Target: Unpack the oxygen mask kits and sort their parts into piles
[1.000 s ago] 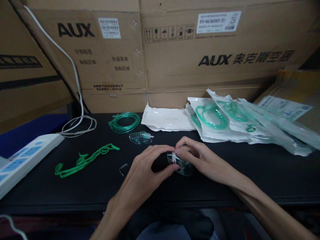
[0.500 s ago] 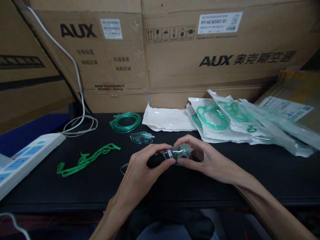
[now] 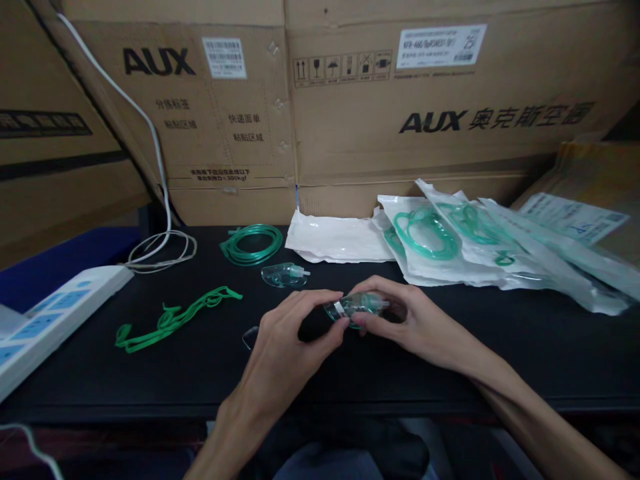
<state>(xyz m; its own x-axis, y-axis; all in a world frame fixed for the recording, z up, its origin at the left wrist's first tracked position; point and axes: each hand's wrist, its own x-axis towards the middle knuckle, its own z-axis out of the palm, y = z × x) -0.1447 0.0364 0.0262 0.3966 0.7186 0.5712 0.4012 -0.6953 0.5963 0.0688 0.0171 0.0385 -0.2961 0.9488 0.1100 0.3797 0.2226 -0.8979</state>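
Just above the black table, a clear oxygen mask with a metal nose strip is gripped between both hands. My left hand pinches its left edge near the strip, thumb below and fingers above. Around the mask's right side, by the connector, my right hand is closed; some of its fingers are hidden behind. A second clear mask lies on the table beyond my left hand. Partly hidden behind that hand is a small clear loop. Farther left lies a bunched green elastic strap.
Coiled green tubing sits at the back beside a white packet. Several packaged tubing sets are piled at the right. A white power strip and cable are at the left. Cardboard boxes wall off the back.
The mask has turned slightly between my hands, its connector now pointing more to the right. Both hands keep hold of it in nearly the same spot.
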